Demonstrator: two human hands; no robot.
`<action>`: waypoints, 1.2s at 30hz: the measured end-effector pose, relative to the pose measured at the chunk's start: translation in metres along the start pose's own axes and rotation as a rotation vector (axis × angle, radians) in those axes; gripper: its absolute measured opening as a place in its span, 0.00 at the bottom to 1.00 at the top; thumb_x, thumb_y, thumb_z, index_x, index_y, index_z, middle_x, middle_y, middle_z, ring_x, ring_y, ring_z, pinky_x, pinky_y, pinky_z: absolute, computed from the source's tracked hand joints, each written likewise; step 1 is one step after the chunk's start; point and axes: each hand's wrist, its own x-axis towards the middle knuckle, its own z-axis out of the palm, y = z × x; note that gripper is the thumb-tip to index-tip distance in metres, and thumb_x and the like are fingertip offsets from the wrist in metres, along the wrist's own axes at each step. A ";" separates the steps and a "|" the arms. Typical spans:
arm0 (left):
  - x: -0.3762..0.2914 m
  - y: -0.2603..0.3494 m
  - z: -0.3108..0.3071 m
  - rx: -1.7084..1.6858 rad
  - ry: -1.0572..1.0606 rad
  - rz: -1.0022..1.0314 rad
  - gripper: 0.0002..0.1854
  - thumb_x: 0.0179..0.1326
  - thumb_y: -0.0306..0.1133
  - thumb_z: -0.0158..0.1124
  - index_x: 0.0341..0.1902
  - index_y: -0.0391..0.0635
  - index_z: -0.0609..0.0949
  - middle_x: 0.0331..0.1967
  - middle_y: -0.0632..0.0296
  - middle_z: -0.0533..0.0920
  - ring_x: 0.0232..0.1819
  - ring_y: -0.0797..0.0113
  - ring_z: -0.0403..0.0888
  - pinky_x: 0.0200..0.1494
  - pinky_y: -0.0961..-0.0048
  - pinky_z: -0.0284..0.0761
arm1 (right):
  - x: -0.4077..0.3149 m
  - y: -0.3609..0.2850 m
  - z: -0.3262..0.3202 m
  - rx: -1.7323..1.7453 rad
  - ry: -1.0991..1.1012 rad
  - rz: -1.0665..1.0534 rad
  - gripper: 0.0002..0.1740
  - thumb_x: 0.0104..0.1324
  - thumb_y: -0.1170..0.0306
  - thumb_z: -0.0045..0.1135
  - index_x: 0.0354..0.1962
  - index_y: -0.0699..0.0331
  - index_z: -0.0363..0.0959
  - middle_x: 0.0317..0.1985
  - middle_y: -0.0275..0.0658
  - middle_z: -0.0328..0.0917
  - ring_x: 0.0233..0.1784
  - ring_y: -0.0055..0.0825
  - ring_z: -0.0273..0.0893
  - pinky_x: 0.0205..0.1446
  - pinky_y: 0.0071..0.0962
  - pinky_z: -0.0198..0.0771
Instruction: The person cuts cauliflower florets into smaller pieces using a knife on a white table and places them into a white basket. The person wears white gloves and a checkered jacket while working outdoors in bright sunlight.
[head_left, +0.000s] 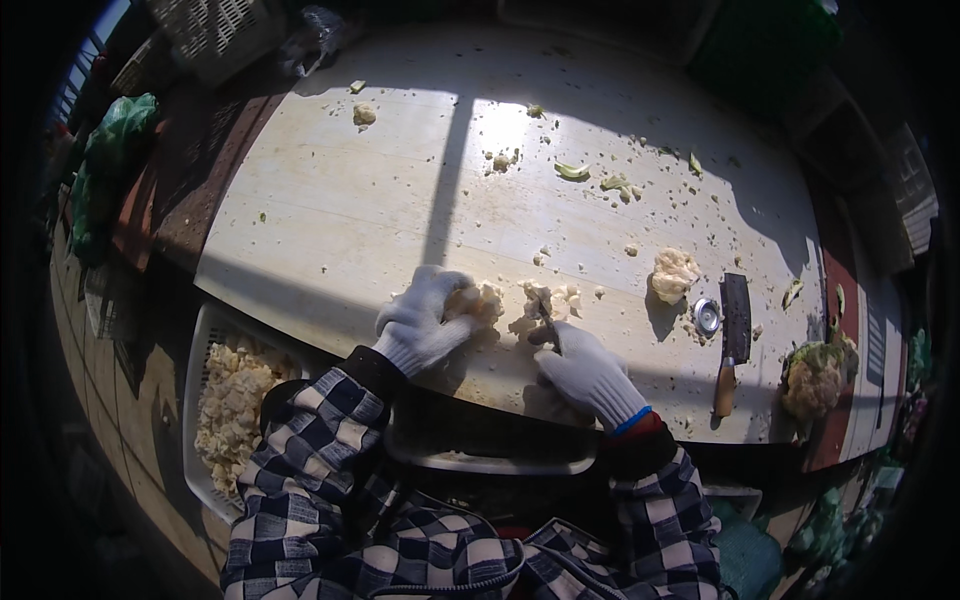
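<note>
My left hand (426, 321), in a white knitted glove, grips a piece of cauliflower (486, 301) above the pale table. My right hand (589, 367), gloved likewise, is closed around a small knife (549, 321). Its handle is mostly covered by the fingers. The blade points away from me and touches or overlaps small cauliflower florets (564, 301) on the tabletop. A gap separates these florets from the piece in my left hand. To the right sits a trimmed cauliflower chunk (675, 274).
A cleaver (736, 319) with a wooden handle lies right of a round metal lid or tin (706, 316). Farther right rests a leafy cauliflower (816, 381). A white plastic basket (190, 420) at left holds florets. Scraps dot the white tabletop (352, 195). A white-rimmed container (495, 463) sits below the edge.
</note>
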 end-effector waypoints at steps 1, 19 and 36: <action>-0.001 0.003 0.002 -0.016 0.042 -0.004 0.25 0.55 0.47 0.75 0.49 0.44 0.80 0.45 0.49 0.74 0.45 0.53 0.78 0.51 0.62 0.77 | 0.001 0.001 0.001 -0.031 0.005 -0.008 0.31 0.63 0.63 0.47 0.64 0.62 0.66 0.43 0.53 0.80 0.46 0.46 0.80 0.53 0.42 0.74; 0.004 0.042 -0.007 0.184 -0.134 -0.175 0.24 0.54 0.45 0.71 0.55 0.56 0.81 0.50 0.48 0.75 0.42 0.52 0.82 0.44 0.62 0.82 | -0.008 0.007 0.006 0.766 -0.346 0.037 0.38 0.65 0.73 0.54 0.71 0.66 0.52 0.34 0.43 0.79 0.25 0.25 0.76 0.25 0.27 0.78; 0.021 0.039 0.008 0.476 0.051 0.485 0.26 0.46 0.44 0.70 0.53 0.59 0.79 0.55 0.59 0.74 0.63 0.50 0.67 0.70 0.48 0.58 | -0.004 0.008 0.009 0.632 -0.264 0.018 0.36 0.63 0.75 0.52 0.69 0.65 0.56 0.30 0.42 0.78 0.22 0.24 0.78 0.18 0.25 0.75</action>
